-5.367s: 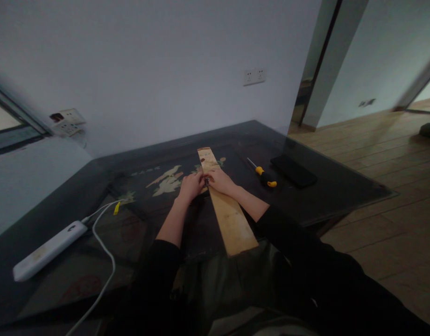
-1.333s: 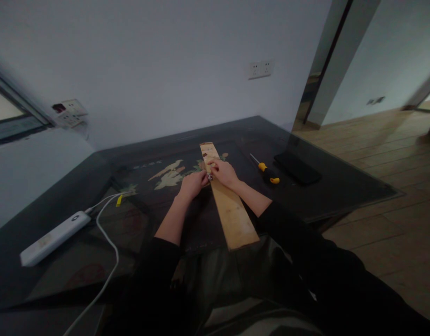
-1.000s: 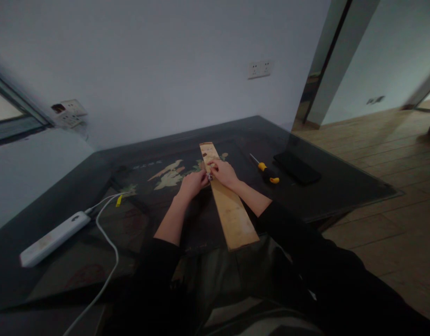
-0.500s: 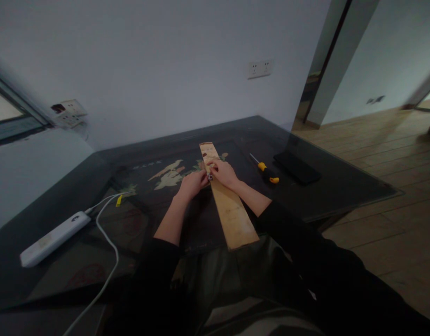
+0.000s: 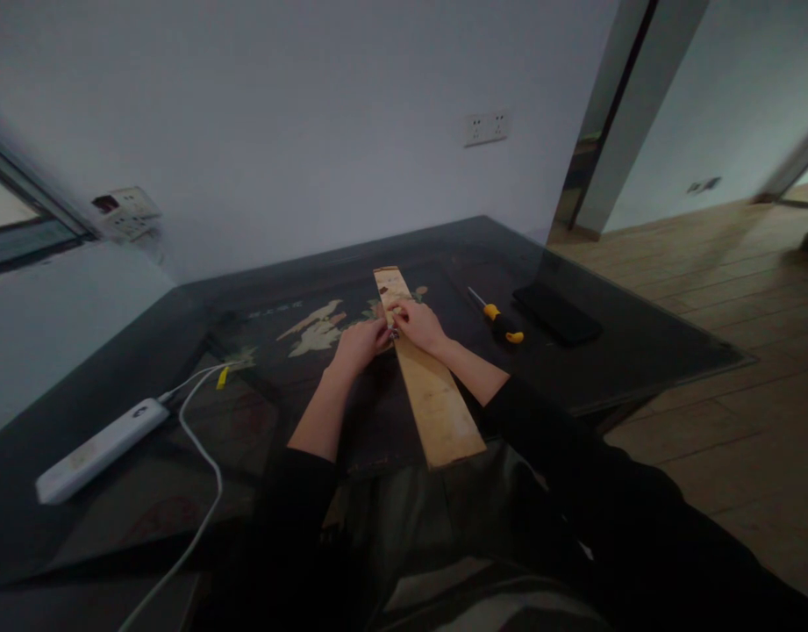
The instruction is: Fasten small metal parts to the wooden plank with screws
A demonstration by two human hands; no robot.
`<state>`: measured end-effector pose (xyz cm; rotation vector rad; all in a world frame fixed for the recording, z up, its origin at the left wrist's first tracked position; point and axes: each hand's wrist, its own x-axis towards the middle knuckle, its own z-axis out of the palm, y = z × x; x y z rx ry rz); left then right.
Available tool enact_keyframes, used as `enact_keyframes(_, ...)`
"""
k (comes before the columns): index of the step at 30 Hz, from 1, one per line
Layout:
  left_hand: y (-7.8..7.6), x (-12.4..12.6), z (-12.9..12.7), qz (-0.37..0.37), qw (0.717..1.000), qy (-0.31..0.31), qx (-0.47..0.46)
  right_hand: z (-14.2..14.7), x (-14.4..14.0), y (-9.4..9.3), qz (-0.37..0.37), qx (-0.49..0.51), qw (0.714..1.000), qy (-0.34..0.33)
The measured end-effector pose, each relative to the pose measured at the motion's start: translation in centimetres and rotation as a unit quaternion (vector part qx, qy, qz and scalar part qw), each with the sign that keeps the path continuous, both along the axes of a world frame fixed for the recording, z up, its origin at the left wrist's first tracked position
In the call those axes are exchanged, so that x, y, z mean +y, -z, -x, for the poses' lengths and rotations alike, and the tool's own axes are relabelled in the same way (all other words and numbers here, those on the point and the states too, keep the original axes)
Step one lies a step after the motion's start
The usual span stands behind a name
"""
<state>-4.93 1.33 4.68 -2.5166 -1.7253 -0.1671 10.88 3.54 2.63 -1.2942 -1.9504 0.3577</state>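
A long, flat wooden board (image 5: pixel 439 408) lies lengthwise on the dark table, its near end jutting past the front edge. My left hand (image 5: pixel 362 344) is at the board's left side, fingers closed around a small shiny metal piece (image 5: pixel 394 334) whose kind I cannot make out. My right hand (image 5: pixel 417 325) rests on top of the board, its fingers bent and pinched close to the same piece. Fingers hide most of it. To the right lies a screwdriver (image 5: pixel 499 321) with a yellow and black handle, apart from both hands.
A black phone-like slab (image 5: pixel 556 313) lies right of the screwdriver. At the left, a white power strip (image 5: pixel 104 449) trails a white cable (image 5: pixel 212 465) with a yellow tag (image 5: pixel 222 378). The table (image 5: pixel 640 351) meets a wall behind; floor shows at the right.
Hands and board keep nearly the same place; the fingers shift only slightly at the small metal piece. The whole view has moved a little.
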Motion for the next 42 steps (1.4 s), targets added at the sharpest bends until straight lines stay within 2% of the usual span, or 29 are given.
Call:
enact_keyframes(14, 0.3, 0.1, 0.2, -0.004, 1.0, 0.014, -0.014, -0.1, -0.2, -0.2, 0.007, 0.012, 1.0, -0.005)
enact_keyframes(24, 0.6, 0.4, 0.4, 0.018, 0.999, -0.009, -0.048, -0.1, -0.1, -0.1, 0.0, -0.001, 1.0, -0.002)
enact_keyframes(32, 0.9, 0.7, 1.3, 0.049, 0.992, 0.063, -0.096, -0.1, 0.1, 0.2, -0.002, 0.008, 1.0, -0.005)
enact_keyframes(42, 0.6, 0.7, 1.4, 0.038, 0.99, 0.082, -0.107, -0.1, -0.3, -0.3, 0.003, 0.01, 1.0, -0.008)
